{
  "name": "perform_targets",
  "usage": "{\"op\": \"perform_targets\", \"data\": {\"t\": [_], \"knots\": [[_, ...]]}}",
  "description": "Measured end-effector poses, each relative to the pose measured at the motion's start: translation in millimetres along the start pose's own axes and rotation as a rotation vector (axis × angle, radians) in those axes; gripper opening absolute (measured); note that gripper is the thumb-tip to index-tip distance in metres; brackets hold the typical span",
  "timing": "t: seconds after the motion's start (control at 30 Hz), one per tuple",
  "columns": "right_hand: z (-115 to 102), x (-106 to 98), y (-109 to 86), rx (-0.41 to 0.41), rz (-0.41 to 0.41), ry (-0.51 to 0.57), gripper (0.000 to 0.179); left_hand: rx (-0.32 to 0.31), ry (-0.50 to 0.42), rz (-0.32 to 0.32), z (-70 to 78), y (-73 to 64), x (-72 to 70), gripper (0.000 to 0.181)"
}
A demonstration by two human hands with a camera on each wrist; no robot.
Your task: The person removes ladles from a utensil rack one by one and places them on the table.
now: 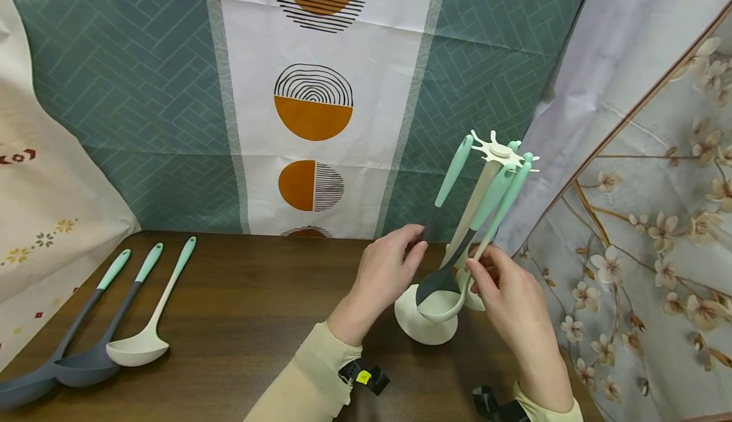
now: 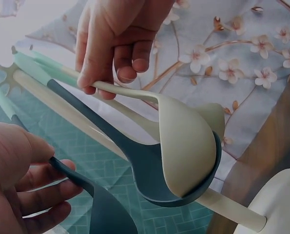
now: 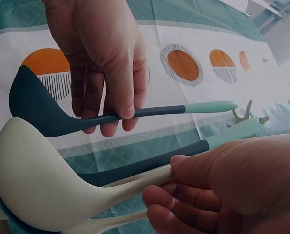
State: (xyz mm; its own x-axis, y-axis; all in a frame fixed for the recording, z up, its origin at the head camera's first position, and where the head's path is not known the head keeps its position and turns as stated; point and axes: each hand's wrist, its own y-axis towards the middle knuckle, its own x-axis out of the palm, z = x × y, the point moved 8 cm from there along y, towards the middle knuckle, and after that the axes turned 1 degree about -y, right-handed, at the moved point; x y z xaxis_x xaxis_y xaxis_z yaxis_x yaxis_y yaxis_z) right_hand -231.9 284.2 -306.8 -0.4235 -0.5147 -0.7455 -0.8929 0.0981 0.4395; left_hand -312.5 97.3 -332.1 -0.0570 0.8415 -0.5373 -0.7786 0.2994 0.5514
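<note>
A cream utensil stand (image 1: 499, 150) with a hooked top carries several green-handled utensils by their handle ends. My left hand (image 1: 389, 263) pinches the shaft of a dark grey ladle (image 3: 32, 105), thumb on one side and fingers on the other. Between thumb and fingers, my right hand (image 1: 509, 288) holds the shaft of a cream ladle (image 2: 188, 146). Another dark grey ladle (image 2: 147, 175) hangs between the two hands, its bowl nested behind the cream one. Part of a further cream utensil (image 2: 215, 119) shows behind them.
The stand's round base (image 1: 426, 326) rests on the brown wooden table (image 1: 257, 320). At the left lie two dark grey ladles (image 1: 86, 368) and a cream ladle (image 1: 139, 349), side by side. A patterned cloth (image 1: 320, 174) hangs behind; a flowered curtain (image 1: 640, 269) borders the right.
</note>
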Motion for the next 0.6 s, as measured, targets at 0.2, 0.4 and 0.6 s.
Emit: {"op": "perform_targets", "data": {"t": [0.2,0.4,0.6], "knots": [[-0.5,-0.5,0.0,-0.015,0.011,-0.005,0.021,0.006,-0.003,-0.002,-0.7,-0.2,-2.2,0.031],[-0.6,-0.4,0.0,-0.017,0.016,-0.014,0.020,0.005,-0.011,-0.007,0.1,-1.3,-4.4,0.031],[-0.2,-0.2,0.5,-0.009,0.014,-0.018,0.021,0.001,-0.008,-0.002,2.0,-0.8,-7.3,0.031]]}}
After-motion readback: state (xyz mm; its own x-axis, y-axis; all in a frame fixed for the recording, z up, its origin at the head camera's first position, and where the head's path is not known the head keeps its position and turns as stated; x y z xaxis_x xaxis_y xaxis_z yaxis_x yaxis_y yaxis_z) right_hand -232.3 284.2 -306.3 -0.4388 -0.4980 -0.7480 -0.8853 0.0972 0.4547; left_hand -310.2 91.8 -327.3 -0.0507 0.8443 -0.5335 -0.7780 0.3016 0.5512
